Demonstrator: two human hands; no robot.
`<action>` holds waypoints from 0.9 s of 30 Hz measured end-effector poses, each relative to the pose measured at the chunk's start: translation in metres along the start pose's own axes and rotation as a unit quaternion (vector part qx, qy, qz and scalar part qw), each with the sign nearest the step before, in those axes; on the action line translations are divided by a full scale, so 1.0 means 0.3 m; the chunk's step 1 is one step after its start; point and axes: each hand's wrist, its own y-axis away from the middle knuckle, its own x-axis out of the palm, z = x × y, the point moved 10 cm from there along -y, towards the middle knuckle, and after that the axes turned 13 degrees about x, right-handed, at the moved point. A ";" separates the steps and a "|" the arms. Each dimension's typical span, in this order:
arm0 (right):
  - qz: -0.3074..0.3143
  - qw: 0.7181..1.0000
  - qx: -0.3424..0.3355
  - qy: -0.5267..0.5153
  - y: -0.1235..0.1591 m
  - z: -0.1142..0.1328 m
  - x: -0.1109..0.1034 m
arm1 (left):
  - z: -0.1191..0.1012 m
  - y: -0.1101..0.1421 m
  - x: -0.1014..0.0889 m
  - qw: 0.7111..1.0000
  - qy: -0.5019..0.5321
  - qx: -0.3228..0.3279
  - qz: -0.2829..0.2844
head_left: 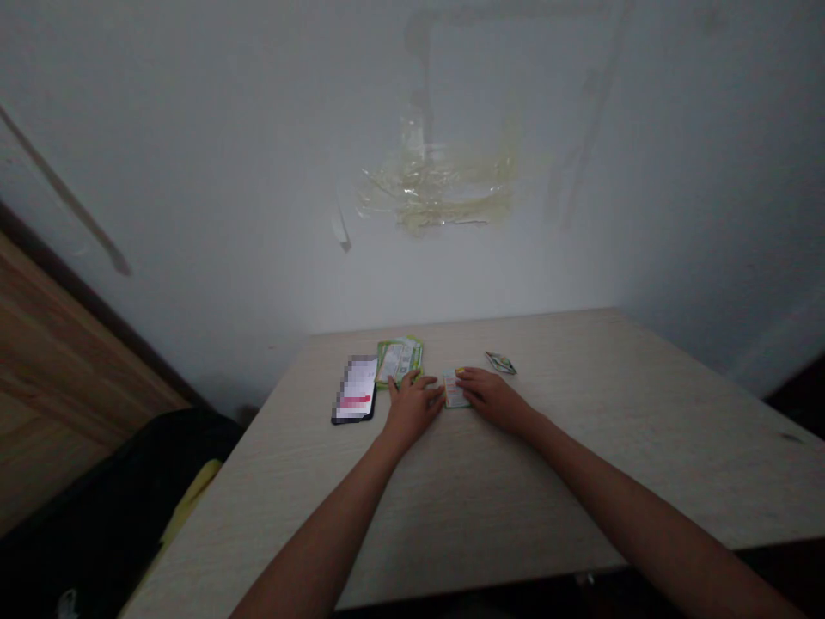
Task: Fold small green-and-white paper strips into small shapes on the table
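Note:
A small packet (455, 395) with white and green print and a yellow-red corner lies flat on the table between my hands. The fingers of my right hand (491, 398) are stretched out over its right side. My left hand (413, 407) rests just left of it with fingers spread, the fingertips close to its left edge. Whether they touch it I cannot tell. Beyond my left hand lies a small pile of green and white packets (398, 358), its near edge close to my thumb and fingers. A crumpled small wrapper (501, 362) sits beyond my right hand.
A phone (356, 389) with a lit, partly blurred screen lies left of the pile. The pale wood table (490, 499) meets a wall (271, 172) with clear tape (451, 189) stuck on it. Dark fabric (129, 490) and something yellow (193, 497) are beyond the table's left edge.

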 end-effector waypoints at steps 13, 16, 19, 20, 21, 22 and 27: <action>-0.007 1.000 0.004 -0.004 -0.001 0.004 -0.003 | -0.003 0.001 -0.005 1.000 0.004 -0.001 0.006; -0.007 1.000 0.008 -0.003 -0.002 0.002 0.000 | -0.001 0.000 -0.002 1.000 0.004 -0.003 0.009; -0.009 1.000 0.007 0.001 -0.003 0.003 0.000 | 0.000 -0.002 -0.002 1.000 0.003 -0.001 0.007; -0.009 1.000 0.005 0.004 -0.003 0.005 0.001 | -0.001 -0.002 -0.001 1.000 0.002 0.000 0.006; -0.009 1.000 0.002 0.007 -0.003 0.007 0.002 | -0.001 -0.002 -0.002 1.000 0.001 0.000 0.005; -0.007 1.000 0.000 0.009 -0.002 0.009 0.003 | -0.001 -0.002 -0.002 1.000 0.001 0.000 0.005; -0.010 1.000 -0.003 0.002 -0.001 0.010 0.004 | -0.002 -0.001 -0.003 1.000 -0.001 -0.003 0.007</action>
